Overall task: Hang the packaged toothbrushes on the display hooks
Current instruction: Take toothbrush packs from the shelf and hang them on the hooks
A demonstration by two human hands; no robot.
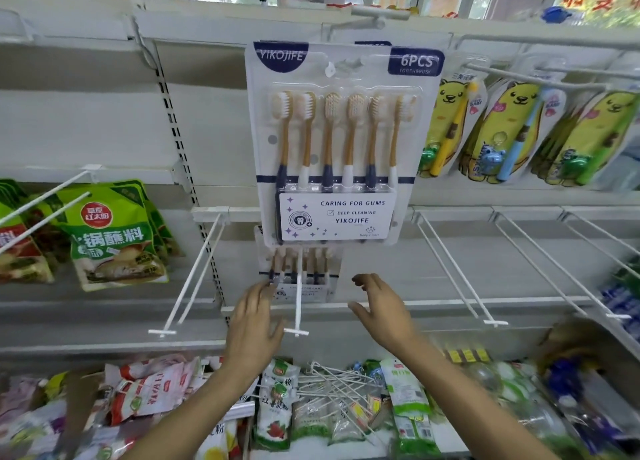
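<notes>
A large clear-fronted blister pack of six toothbrushes with orange necks and navy or white handles (334,140) is seen hanging from an upper white display hook (341,66). A second, similar pack (299,269) sits far back on the lower white wire hook (298,296), partly hidden behind the first.

The left hand (254,324) is held with relaxed, spread fingers, its tips at or just beside the lower pack's left edge; nothing is gripped. The right hand (382,309) is likewise open and empty, apart from the pack on its right side.

The step in hand is judged to be the seating or squaring of the lower pack. It would be done well if the pack were steadied from both edges, slid fully back along the hook, and left hanging straight with its face forward. The projecting hook tip should be avoided by the wrists.

The fixture is a white metal shelving unit (104,130) with several bare hooks (457,272). Yellow bear-shaped children's toothbrush packs (498,130) hang at the right, green sauce pouches (117,234) at the left. Below, a bin holds loose white hooks (336,380) and assorted packets. Windows run along the top.
</notes>
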